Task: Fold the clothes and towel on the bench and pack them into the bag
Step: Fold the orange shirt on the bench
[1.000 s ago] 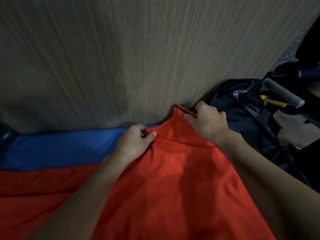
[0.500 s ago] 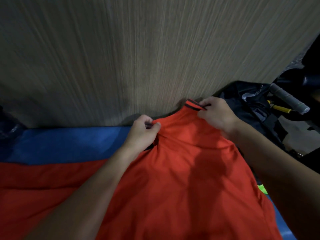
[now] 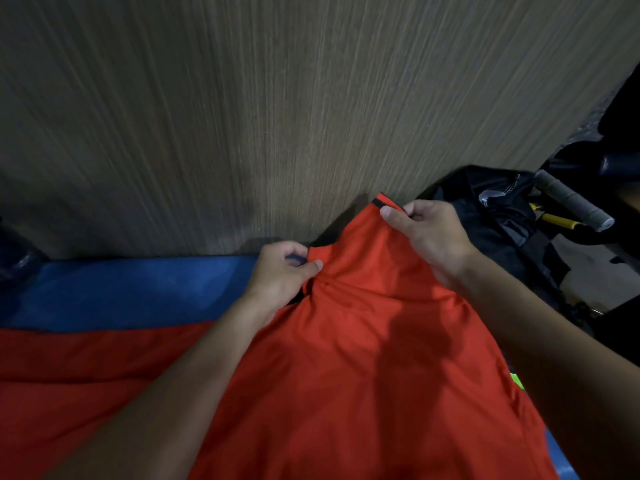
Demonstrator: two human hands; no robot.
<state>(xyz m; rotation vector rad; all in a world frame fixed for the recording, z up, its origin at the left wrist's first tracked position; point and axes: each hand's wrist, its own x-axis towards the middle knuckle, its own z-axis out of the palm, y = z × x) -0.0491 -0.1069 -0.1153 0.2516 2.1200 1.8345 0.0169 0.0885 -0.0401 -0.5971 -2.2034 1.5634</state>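
Note:
An orange-red shirt [image 3: 363, 358] with a dark-trimmed edge lies spread over the blue bench [image 3: 121, 292], against a wood-grain wall. My left hand [image 3: 280, 275] pinches the shirt's upper edge near its middle. My right hand [image 3: 429, 233] pinches the dark-trimmed corner further right and holds it raised. More red cloth [image 3: 86, 382] lies flat on the bench at the left. A black bag [image 3: 502, 220] stands open to the right of the shirt, beside the wall.
The wood-grain wall [image 3: 277, 98] rises straight behind the bench. A grey-wrapped handle [image 3: 571, 206] and a yellow-handled tool [image 3: 557, 220] lie past the bag at the right. A neon-green scrap [image 3: 517, 381] peeks out under the shirt's right edge. A dark object [image 3: 14, 265] sits at far left.
Both hands have lifted the shirt's upper edge slightly and moved apart, the right hand shifting right toward the bag. The grip on the cloth is unchanged.

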